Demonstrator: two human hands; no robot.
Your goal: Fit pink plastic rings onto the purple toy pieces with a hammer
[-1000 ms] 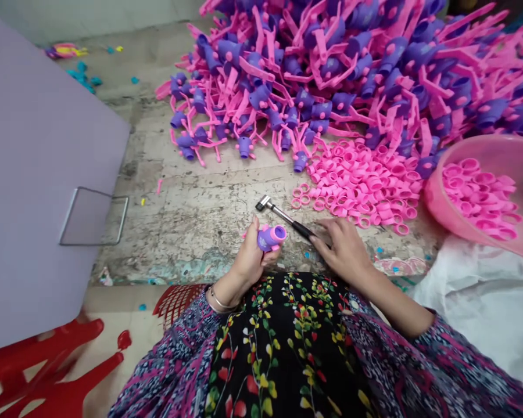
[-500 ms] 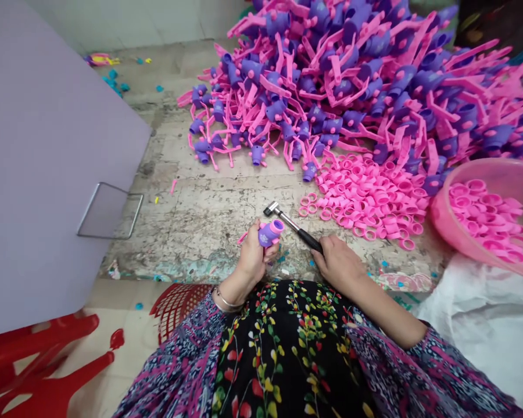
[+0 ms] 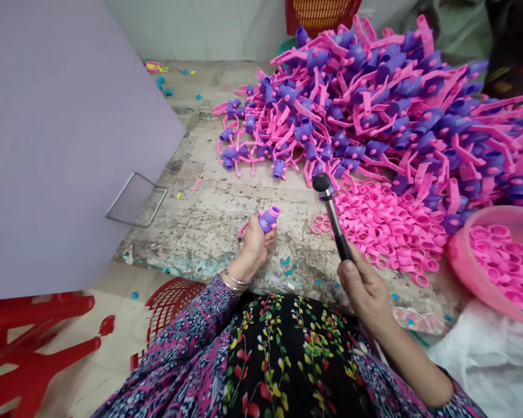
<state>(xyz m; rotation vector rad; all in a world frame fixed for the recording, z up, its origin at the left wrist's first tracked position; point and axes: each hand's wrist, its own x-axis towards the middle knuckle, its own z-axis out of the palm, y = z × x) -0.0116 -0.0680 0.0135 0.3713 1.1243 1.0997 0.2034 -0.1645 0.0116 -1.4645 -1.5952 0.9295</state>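
Note:
My left hand (image 3: 256,241) is wrapped round a purple-and-pink plastic doll torso (image 3: 268,219), held just above the worktop with a pink ring at its upper end. Part of the torso is hidden by the fingers. My right hand (image 3: 365,284) grips a small hammer (image 3: 332,215) by its black handle. The hammer stands raised and upright, its dark round head well to the right of the torso and apart from it. Close beyond the hammer lies a heap of loose pink rings (image 3: 387,223).
A large pile of purple torsos with pink arms (image 3: 353,110) covers the back right. At right stands a pink bowl (image 3: 457,255) of rings. A lavender panel (image 3: 70,139) with a wire handle (image 3: 135,200) blocks the left. Red plastic stools (image 3: 39,354) stand below on the floor.
My right hand has lifted the hammer from low beside the torso to an upright position, up and to the right. My left hand keeps the torso. The whole view has shifted slightly.

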